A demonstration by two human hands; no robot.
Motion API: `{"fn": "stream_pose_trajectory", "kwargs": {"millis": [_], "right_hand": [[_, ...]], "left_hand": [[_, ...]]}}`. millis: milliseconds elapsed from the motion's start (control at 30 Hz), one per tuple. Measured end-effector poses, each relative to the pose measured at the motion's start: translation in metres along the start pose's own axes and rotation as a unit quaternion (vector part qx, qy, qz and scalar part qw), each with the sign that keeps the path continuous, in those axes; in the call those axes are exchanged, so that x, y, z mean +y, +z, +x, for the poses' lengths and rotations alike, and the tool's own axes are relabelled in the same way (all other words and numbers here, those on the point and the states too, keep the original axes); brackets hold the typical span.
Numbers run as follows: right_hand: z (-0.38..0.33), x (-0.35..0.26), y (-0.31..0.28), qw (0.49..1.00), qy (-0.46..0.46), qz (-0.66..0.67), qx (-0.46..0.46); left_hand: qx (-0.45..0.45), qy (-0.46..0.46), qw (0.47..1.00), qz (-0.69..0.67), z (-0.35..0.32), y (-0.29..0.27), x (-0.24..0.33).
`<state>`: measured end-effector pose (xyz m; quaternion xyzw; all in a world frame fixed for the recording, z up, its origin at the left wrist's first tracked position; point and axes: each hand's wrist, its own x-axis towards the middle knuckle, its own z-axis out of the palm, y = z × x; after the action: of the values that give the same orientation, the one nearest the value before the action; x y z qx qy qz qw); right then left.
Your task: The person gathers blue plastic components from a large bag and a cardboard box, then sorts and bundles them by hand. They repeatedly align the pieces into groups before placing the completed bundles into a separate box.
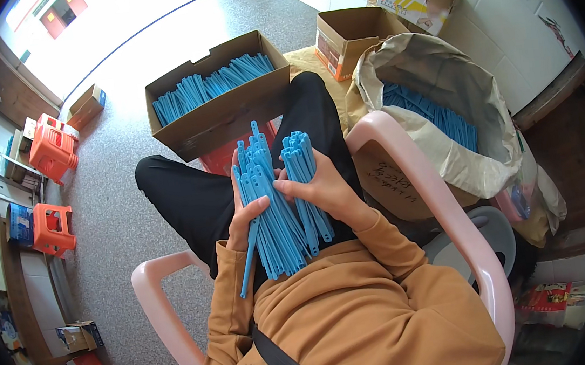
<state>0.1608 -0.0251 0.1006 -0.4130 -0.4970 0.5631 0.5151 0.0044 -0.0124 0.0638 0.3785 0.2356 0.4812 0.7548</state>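
My left hand (243, 222) is closed around a thick bundle of long blue plastic sticks (276, 237). Their upper ends have small holes and stand at uneven heights. One stick slants away from the bundle along its left side. A smaller bundle of the same sticks (299, 159) is gripped in my right hand (328, 186), its tops more even. The bundles lean close together above my lap, the right thumb reaching toward the left one. Some fingers are hidden behind the sticks.
Beyond my knees an open cardboard box (209, 123) holds many blue sticks. To the right, a large open sack (446, 168) contains more, beside another cardboard box (355, 28). Pink chair arms (421, 170) flank me. Orange stools (54, 230) stand at the left.
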Motion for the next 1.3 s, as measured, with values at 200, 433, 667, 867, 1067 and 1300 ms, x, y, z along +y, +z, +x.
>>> {"fn": "stream_pose_trajectory", "kwargs": {"millis": [200,433,667,867,1067,1300], "right_hand": [[-0.001,-0.005,0.005,1.0,0.024,-0.014,-0.009],[-0.002,-0.013,0.012,0.997,-0.048,-0.063,-0.011],[-0.002,-0.037,0.007,0.994,-0.099,-0.028,0.026],[0.007,-0.058,-0.023,0.99,-0.133,-0.05,-0.013],[-0.01,-0.053,-0.018,0.994,-0.102,-0.026,-0.025],[-0.01,-0.036,-0.007,0.987,-0.117,-0.1,-0.034]], "left_hand": [[0.022,0.047,0.998,0.022,0.003,0.005,0.01],[0.021,0.112,0.988,0.108,0.006,0.015,0.031],[-0.024,0.174,0.98,0.092,0.024,0.03,0.037],[-0.078,0.294,0.945,0.118,0.045,0.046,0.03],[-0.063,0.313,0.938,0.135,0.027,0.043,0.014],[-0.106,0.317,0.934,0.128,0.011,0.027,0.018]]}}
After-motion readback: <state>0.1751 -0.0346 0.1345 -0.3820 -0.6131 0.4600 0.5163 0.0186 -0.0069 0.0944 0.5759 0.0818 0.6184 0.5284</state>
